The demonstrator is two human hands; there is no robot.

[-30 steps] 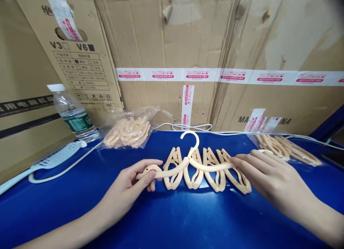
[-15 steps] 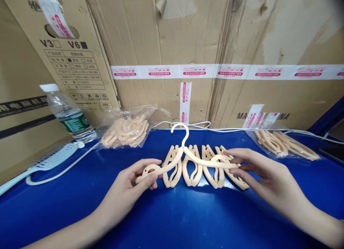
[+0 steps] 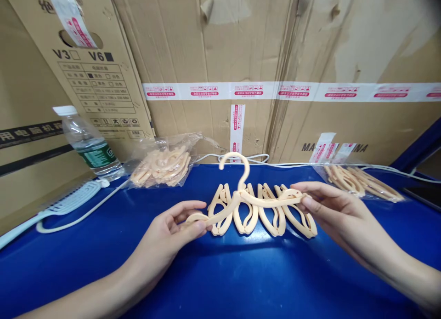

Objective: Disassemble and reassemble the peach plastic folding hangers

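A cream folding clothes hanger [image 3: 272, 201] is held up in front of me, its arms spread and its hook pointing upward. My left hand [image 3: 179, 227] is closed on the end of its left arm, thumb in front. At the right arm's end, my right hand [image 3: 324, 204] pinches the tip between thumb and fingers. Behind and below it, several folded hangers [image 3: 245, 220] of the same colour lie in a row on the blue table [image 3: 220, 277]. The held hanger partly covers their upper parts.
Clear plastic bags of folded hangers lie at the back left [image 3: 161, 167] and back right [image 3: 361, 183]. A water bottle [image 3: 93, 149] and a pale blue hairbrush [image 3: 69, 202] are on the left. A white cable [image 3: 285, 164] runs along the cardboard boxes [image 3: 206, 126] behind.
My right hand has closed on the right arm's end, where its fingers were looser before. The hanger has tilted and turned slightly, its hook now further right.
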